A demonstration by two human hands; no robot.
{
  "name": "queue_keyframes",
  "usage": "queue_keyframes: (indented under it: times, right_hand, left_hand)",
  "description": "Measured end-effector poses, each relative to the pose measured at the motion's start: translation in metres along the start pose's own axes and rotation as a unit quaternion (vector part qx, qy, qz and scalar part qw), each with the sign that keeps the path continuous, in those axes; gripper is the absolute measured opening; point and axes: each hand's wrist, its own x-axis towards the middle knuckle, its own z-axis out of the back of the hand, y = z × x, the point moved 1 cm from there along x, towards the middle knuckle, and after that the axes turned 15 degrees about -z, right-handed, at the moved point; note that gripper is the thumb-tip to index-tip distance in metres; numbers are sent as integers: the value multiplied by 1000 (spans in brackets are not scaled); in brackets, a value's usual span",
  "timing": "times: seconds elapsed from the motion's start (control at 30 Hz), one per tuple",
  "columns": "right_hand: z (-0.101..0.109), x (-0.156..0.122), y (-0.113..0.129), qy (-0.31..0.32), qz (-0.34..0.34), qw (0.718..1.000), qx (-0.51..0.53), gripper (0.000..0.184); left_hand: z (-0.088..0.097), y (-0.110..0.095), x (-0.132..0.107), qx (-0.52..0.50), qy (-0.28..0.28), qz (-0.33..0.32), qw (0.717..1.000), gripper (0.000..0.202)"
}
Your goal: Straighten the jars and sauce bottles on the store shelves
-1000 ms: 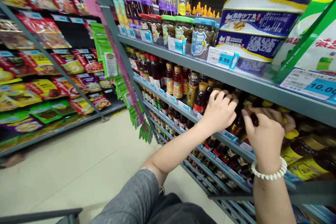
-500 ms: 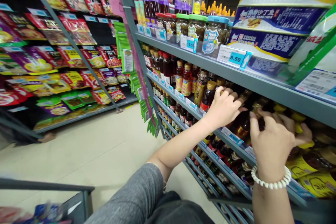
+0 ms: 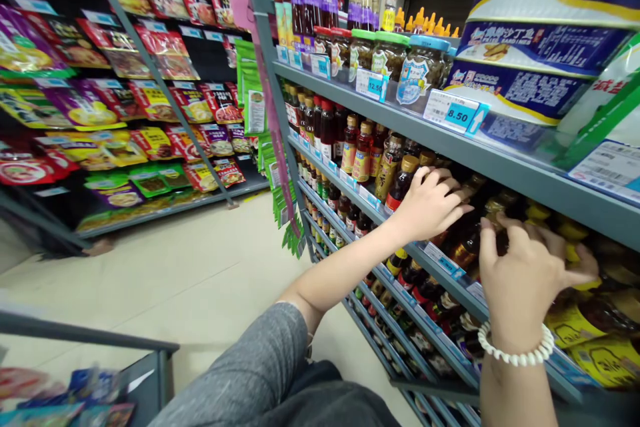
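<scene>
Left hand (image 3: 429, 203) curled over dark glass bottles (image 3: 463, 240) on the grey metal shelf (image 3: 450, 147), right hand (image 3: 525, 273) with beaded bracelet (image 3: 515, 350) spread among gold caps, grips unclear, fingertips and bottle bodies hidden, glossy pouches (image 3: 115, 100) opposite.

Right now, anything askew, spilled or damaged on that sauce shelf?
No spill or damage shows. Dark bottles between the left hand and right hand lean, unlike the upright red-capped bottles further along. Yellow-capped bottles lie tilted at right.
</scene>
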Motion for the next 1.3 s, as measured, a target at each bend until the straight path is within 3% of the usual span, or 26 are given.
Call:
queue_keyframes:
  times: [0.13, 0.33, 0.47, 0.6, 0.7, 0.83, 1.07, 1.2, 1.3]
  right_hand:
    - [1, 0, 0, 0, 0, 1000, 13, 31]
    - [-2, 0, -2, -5, 7, 1000, 25, 40]
    - [-6, 1, -2, 17, -5, 999, 38, 35]
    - [-7, 0, -3, 32, -16, 998, 44, 37]
    - [-7, 0, -5, 29, -17, 999, 42, 39]
    - [-11, -1, -8, 19, -16, 998, 51, 42]
    - [-6, -4, -2, -65, -18, 995, 68, 47]
    - [-6, -3, 30, -113, -1, 993, 31, 51]
    - [-26, 2, 58, -115, 16, 993, 20, 46]
  left_hand:
    - [3, 14, -1, -20, 0, 32, 999, 35]
    - [8, 19, 0, 95, -1, 166, 982, 38]
    - [12, 28, 0, 70, 35, 143, 987, 29]
    - [20, 44, -3, -39, 73, 98, 992, 20]
    - [26, 51, -5, -140, 81, 69, 984, 23]
    - [26, 50, -5, -154, 106, 50, 981, 29]
    - [31, 53, -16, -68, 7, 1, 998, 34]
    - [36, 76, -24, 19, -29, 13, 999, 32]
    - [33, 98, -26, 37, -47, 50, 997, 36]
